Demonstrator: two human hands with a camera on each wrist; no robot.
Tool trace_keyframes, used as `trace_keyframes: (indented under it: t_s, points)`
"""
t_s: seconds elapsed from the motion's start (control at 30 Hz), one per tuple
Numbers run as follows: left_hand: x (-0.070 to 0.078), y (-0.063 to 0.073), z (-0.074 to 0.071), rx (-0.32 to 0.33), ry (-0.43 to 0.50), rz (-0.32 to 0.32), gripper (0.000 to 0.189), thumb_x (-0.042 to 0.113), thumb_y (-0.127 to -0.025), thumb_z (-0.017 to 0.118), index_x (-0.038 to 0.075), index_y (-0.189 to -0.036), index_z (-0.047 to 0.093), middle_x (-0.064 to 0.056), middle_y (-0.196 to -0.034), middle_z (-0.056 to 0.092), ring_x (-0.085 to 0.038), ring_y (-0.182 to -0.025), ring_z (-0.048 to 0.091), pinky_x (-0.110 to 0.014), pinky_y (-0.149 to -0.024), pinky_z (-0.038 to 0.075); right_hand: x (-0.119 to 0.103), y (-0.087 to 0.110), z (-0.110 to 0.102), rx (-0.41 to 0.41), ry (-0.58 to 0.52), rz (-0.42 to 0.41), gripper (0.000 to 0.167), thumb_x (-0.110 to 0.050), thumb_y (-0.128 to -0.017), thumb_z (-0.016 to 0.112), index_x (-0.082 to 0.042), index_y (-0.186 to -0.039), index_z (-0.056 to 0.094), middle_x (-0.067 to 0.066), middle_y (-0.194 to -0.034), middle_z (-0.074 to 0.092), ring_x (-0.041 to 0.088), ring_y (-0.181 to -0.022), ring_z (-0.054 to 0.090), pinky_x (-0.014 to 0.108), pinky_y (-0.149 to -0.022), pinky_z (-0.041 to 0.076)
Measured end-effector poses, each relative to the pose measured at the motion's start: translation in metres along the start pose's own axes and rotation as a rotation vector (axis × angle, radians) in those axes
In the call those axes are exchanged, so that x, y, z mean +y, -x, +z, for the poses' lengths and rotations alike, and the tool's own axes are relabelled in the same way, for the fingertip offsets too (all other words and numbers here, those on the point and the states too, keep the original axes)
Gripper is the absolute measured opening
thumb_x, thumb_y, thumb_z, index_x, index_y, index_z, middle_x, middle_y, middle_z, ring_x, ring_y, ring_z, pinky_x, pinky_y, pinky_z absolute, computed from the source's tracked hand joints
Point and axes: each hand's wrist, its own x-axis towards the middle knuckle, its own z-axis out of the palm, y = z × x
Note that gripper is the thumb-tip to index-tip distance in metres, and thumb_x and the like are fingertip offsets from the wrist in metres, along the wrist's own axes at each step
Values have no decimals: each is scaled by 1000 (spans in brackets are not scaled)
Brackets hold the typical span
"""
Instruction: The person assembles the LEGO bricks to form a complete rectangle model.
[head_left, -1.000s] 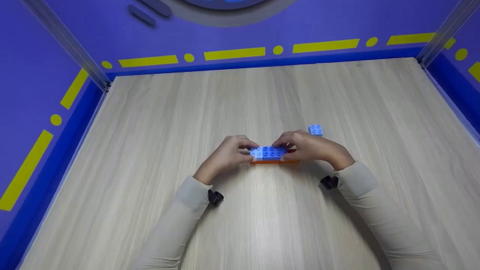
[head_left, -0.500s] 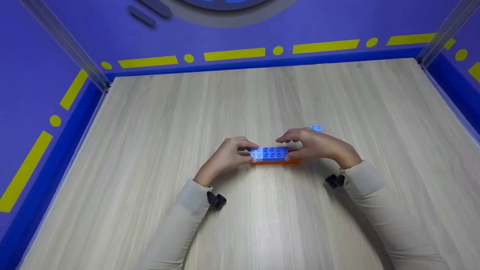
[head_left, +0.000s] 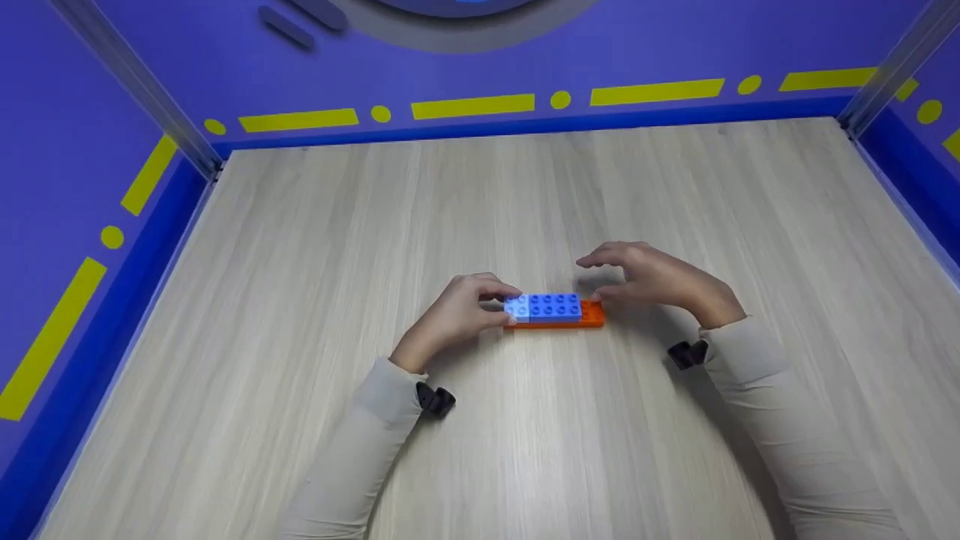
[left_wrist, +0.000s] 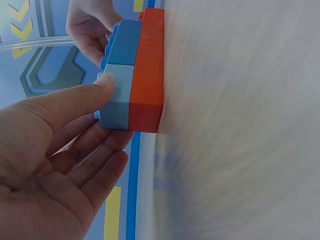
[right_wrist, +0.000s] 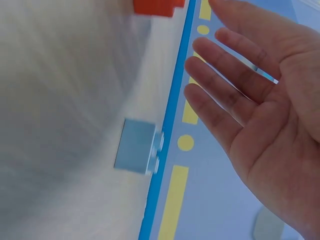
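Note:
An orange brick base point(head_left: 592, 315) lies lengthwise on the table, with a seam across its side in the left wrist view. On top sit a light blue brick point(left_wrist: 117, 95) at the left end and a longer blue brick point(head_left: 555, 306) beside it. My left hand point(head_left: 459, 319) pinches the light blue brick between thumb and fingers. Over the right end, where orange studs show bare, my right hand point(head_left: 656, 279) is held with fingers spread and nothing in it. Another light blue brick point(right_wrist: 135, 146) stands on the table near the right hand; in the head view that hand hides it.
A wood-grain table point(head_left: 450, 202) carries everything. Purple-blue panels with yellow dashes point(head_left: 472, 106) rise at its back and sides, joined by metal corner posts point(head_left: 900, 67). Both wrists wear small black camera mounts point(head_left: 436, 400).
My right hand has let go of the blue brick and moved right and up, uncovering the orange end and covering the loose light blue brick. The left hand keeps its pinch.

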Motion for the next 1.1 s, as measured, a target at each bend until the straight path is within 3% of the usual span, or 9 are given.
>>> trace_keyframes:
  t_s: [0.47, 1.1]
  points:
    - [0, 0, -1, -4, 6, -1, 36, 5, -83, 72, 8, -119, 69, -5, -114, 65, -20, -114, 61, -31, -100, 48, 21, 8, -14, 54, 38, 61, 47, -11, -88, 68, -4, -132, 56, 16, -135, 55, 35, -126, 48, 53, -106, 39]
    - [1, 1, 0, -5, 17, 3, 36, 4, -83, 72, 7, -119, 68, -5, -115, 66, -19, -113, 61, -31, -100, 48, 37, 12, -19, 37, 23, 153, 46, -9, -88, 66, -1, -133, 55, 20, -137, 51, 38, -128, 45, 57, -107, 35]
